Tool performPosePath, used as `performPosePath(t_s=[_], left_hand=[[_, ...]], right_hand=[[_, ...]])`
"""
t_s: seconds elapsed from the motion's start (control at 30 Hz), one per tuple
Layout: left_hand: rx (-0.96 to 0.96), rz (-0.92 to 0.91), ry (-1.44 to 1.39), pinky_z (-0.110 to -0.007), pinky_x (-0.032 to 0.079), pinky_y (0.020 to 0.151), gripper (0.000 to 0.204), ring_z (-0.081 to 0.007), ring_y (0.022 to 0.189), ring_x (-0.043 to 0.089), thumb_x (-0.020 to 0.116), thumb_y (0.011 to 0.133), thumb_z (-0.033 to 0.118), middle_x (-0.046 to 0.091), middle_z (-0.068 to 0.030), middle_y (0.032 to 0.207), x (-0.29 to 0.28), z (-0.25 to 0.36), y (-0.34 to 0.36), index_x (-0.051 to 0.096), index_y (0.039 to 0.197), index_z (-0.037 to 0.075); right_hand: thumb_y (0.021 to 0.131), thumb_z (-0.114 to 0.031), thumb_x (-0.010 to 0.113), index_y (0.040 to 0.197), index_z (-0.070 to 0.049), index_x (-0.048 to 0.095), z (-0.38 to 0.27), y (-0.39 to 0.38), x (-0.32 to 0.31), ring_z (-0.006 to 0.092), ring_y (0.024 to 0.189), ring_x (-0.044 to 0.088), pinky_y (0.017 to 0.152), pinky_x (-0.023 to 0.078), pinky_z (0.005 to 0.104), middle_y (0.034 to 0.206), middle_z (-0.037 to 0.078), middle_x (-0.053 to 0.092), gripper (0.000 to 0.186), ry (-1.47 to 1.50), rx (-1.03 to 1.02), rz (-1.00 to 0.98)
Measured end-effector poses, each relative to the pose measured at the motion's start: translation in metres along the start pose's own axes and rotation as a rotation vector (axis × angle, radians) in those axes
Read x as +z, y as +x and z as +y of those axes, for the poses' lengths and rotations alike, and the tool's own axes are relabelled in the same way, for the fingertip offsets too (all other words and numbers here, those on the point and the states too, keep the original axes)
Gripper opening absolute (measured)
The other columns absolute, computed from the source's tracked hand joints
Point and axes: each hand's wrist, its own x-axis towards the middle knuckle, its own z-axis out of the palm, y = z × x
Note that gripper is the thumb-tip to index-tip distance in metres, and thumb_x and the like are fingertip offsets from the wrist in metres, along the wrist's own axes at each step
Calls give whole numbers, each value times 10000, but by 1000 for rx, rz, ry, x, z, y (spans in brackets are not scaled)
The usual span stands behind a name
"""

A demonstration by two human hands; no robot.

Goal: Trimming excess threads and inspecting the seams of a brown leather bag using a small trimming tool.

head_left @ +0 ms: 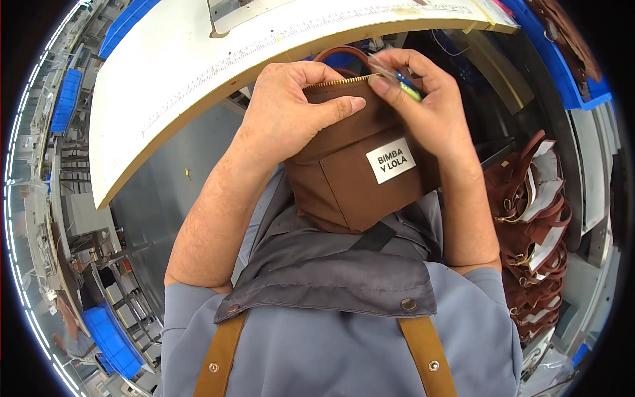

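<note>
A white rectangular label (391,161) with two lines of bold dark capitals is on the near face of the brown bag (317,182), right of centre. A ruler scale (301,38) runs along the far white table (155,63); its figures are too small to read.

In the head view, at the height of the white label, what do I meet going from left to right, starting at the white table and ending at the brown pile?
White table → small yellow scrap → left forearm → brown bag → right forearm → brown pile
</note>
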Motion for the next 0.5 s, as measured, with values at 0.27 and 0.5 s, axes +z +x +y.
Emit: performPosePath(t_s=[0.27, 0.5], left_hand=[[-40, 30, -73, -218, 525, 684, 167, -66, 750, 649, 816, 809, 112, 733, -33, 843, 0, -8, 1, 735, 922, 19], [-27, 54, 2, -219, 531, 675, 160, -67, 739, 656, 789, 793, 97, 735, -37, 836, 2, -6, 1, 739, 922, 17]], right_hand=[[809, -220, 798, 1114, -129, 734, -5, -16, 8, 201, 799, 691, 666, 551, 306, 1011, 37, 700, 325, -430, -394, 62], [806, -242, 794, 1076, -152, 752, -3, -11, 8, 148, 692, 670, 563, 485, 285, 901, -25, 717, 287, -520, -466, 79]])
